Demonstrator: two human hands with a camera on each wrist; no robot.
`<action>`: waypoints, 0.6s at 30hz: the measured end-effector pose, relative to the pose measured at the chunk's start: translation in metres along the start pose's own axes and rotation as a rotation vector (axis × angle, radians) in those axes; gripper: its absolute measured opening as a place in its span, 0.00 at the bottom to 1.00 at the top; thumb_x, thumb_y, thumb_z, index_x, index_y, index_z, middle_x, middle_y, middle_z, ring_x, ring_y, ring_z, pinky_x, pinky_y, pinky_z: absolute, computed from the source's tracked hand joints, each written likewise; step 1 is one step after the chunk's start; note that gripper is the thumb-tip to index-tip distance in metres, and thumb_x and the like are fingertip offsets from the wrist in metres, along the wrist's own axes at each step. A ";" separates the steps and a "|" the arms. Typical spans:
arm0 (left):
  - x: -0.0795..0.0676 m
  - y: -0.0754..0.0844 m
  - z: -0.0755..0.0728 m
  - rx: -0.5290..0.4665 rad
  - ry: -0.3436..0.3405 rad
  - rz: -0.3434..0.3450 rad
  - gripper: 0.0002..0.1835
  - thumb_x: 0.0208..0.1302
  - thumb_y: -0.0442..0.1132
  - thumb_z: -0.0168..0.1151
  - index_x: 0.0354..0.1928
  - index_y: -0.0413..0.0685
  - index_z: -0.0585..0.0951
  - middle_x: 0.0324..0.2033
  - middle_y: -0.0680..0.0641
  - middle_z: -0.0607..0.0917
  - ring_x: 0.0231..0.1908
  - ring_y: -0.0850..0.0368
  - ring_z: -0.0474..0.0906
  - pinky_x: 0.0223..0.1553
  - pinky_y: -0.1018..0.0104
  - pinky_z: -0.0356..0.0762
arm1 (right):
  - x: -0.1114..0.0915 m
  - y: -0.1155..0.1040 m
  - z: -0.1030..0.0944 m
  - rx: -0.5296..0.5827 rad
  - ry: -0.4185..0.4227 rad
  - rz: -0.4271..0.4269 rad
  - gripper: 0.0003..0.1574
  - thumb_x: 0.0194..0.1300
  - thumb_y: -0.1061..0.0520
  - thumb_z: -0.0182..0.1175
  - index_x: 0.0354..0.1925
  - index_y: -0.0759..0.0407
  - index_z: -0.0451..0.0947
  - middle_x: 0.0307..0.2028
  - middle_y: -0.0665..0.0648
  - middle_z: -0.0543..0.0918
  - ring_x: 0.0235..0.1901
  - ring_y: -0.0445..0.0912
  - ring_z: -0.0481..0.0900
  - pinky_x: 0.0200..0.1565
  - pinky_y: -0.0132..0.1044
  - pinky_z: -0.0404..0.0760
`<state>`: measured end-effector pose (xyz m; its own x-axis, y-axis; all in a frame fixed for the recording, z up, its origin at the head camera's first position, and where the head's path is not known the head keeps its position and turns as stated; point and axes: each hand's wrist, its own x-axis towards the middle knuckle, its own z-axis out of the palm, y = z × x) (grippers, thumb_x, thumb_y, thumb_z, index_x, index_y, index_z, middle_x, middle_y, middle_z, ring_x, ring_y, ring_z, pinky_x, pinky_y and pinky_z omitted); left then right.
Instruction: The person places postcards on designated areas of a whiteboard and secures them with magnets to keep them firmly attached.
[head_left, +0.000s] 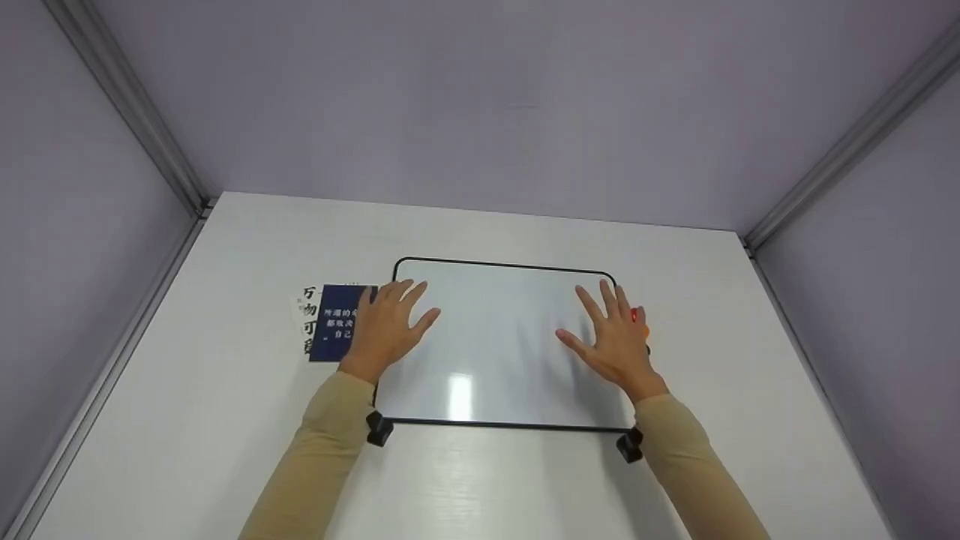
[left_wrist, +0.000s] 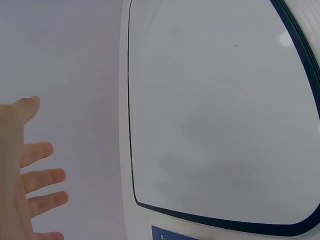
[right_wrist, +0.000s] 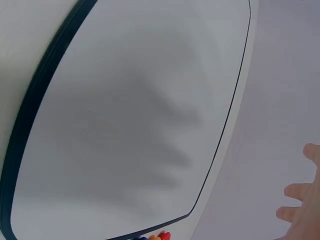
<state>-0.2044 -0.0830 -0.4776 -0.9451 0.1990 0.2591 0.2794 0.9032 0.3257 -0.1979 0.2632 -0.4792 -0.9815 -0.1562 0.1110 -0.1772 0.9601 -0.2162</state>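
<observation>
A whiteboard with a thin black frame and dark corner pieces at its near edge lies on the white table. Over its left edge my left hand is held with fingers spread, holding nothing. It partly covers a dark blue card printed with white characters. My right hand hovers over the board's right edge, fingers spread and also holding nothing, its shadow falling on the board. Small red and orange items peek out behind it. In the right wrist view, colourful round tips show beside the frame.
A white card with black characters lies partly under the blue one. The table is bounded by a grey-purple back wall and side walls with metal posts. A light reflection shows on the board's near part.
</observation>
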 end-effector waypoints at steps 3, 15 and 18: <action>-0.005 -0.002 0.002 -0.037 0.073 0.024 0.24 0.68 0.54 0.54 0.58 0.47 0.79 0.54 0.41 0.84 0.56 0.43 0.79 0.59 0.41 0.74 | -0.004 0.001 0.002 0.031 -0.002 -0.017 0.49 0.62 0.30 0.55 0.74 0.45 0.54 0.75 0.64 0.54 0.75 0.64 0.51 0.68 0.72 0.53; -0.021 -0.010 -0.005 -0.206 -0.193 -0.052 0.18 0.69 0.46 0.55 0.54 0.46 0.81 0.48 0.43 0.87 0.47 0.48 0.84 0.50 0.54 0.82 | -0.027 0.007 0.015 0.090 0.006 -0.105 0.42 0.65 0.39 0.57 0.71 0.51 0.60 0.72 0.63 0.63 0.72 0.61 0.60 0.72 0.63 0.57; -0.025 -0.012 -0.007 -0.245 -0.248 -0.078 0.18 0.70 0.45 0.55 0.57 0.46 0.80 0.47 0.44 0.87 0.46 0.50 0.83 0.48 0.54 0.82 | -0.032 0.010 0.019 0.099 0.003 -0.126 0.40 0.66 0.40 0.57 0.71 0.52 0.62 0.71 0.62 0.64 0.71 0.61 0.61 0.71 0.62 0.60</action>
<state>-0.1832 -0.1014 -0.4817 -0.9691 0.2465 0.0060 0.2088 0.8075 0.5517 -0.1693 0.2734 -0.5031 -0.9509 -0.2728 0.1463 -0.3051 0.9055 -0.2948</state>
